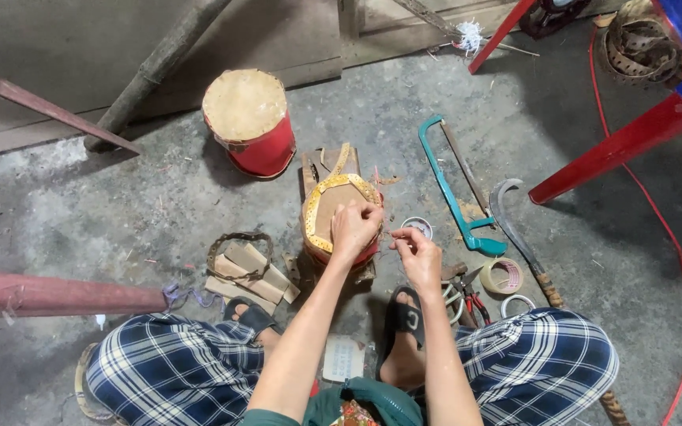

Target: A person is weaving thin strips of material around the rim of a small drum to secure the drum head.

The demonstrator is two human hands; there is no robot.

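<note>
So the small drum (333, 213) is pinned on its side between the feet, its gold-trimmed rim gripped by the curled left hand (354, 229). Just right of it, something too thin to make out is pinched by the right hand (418, 254). Room beyond is crowded by a teal hacksaw (455, 193), sickle (518, 229), tape roll (503, 276); wood scraps (250, 272) are piled left.

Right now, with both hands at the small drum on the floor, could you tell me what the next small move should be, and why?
Probably draw the right hand outward to pull the lacing snug. The left hand pinches at the yellow rim of the small drum, while the right hand, apart from the drum, seems to pinch something too thin to make out.
</note>
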